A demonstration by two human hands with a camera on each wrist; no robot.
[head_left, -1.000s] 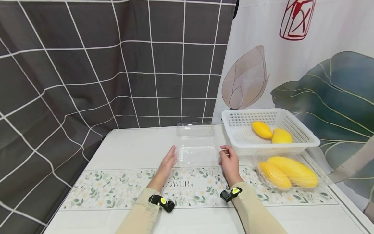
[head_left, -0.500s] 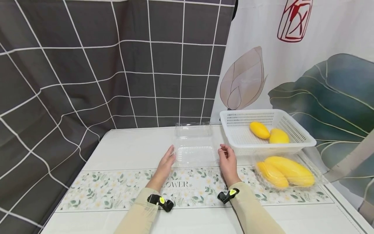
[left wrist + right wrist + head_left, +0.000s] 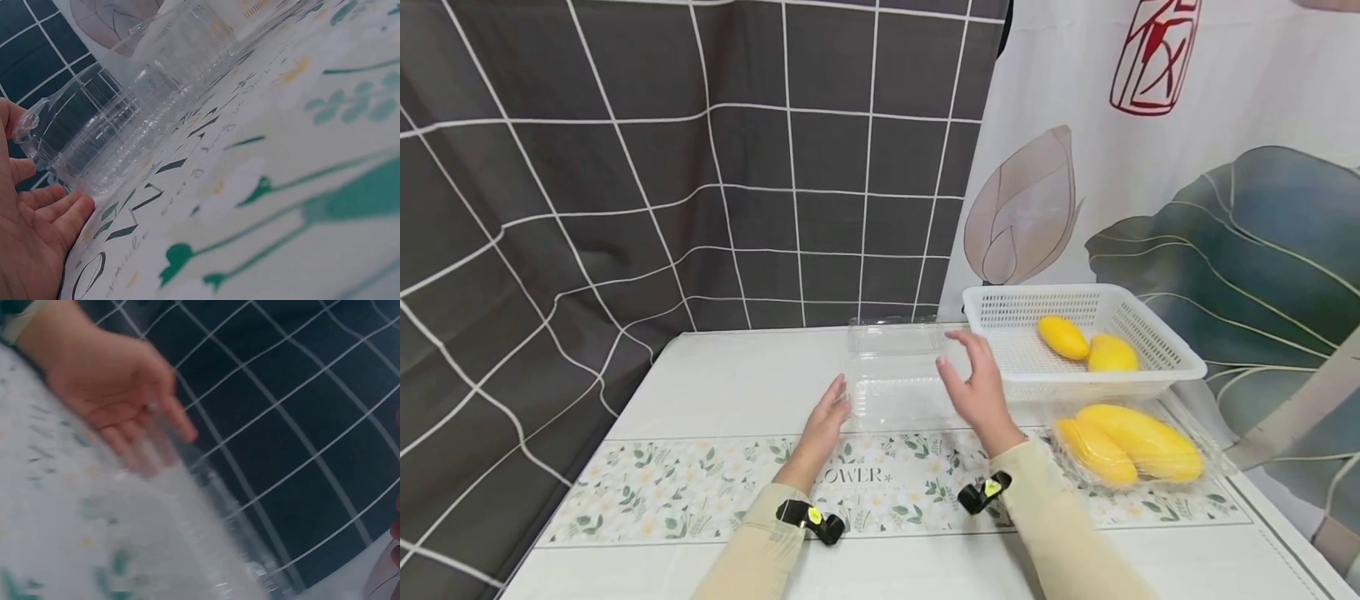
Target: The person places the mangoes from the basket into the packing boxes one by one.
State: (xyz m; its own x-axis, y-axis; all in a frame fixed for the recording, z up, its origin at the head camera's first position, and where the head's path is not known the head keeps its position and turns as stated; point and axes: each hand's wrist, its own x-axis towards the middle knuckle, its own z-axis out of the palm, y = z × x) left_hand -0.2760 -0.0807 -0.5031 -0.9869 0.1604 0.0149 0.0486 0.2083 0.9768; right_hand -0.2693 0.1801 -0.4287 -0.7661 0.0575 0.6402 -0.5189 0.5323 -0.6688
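An empty clear plastic clamshell box (image 3: 898, 404) lies with its lid unfolded toward the back of the table. My left hand (image 3: 824, 423) is at its left side, fingers extended and touching the box wall; in the left wrist view, the thumb is by a corner of the clear box (image 3: 119, 122). My right hand (image 3: 979, 385) hovers over the right side of the box, thumb and index finger spread apart, holding nothing. Across the box in the right wrist view is my left hand (image 3: 109, 381); only a few right fingertips (image 3: 396, 531) show at the edge.
A white perforated basket (image 3: 1082, 387) at the back right has two yellow mango-like fruits (image 3: 1063, 337) in it. In front of it sits a clear box with yellow fruits (image 3: 1138, 442) inside. A dark grid curtain (image 3: 827, 150) hangs behind the table.
My right hand has left the box's right edge, moving up and slightly forward, with its fingers spreading. My left hand and the box stay about where they were.
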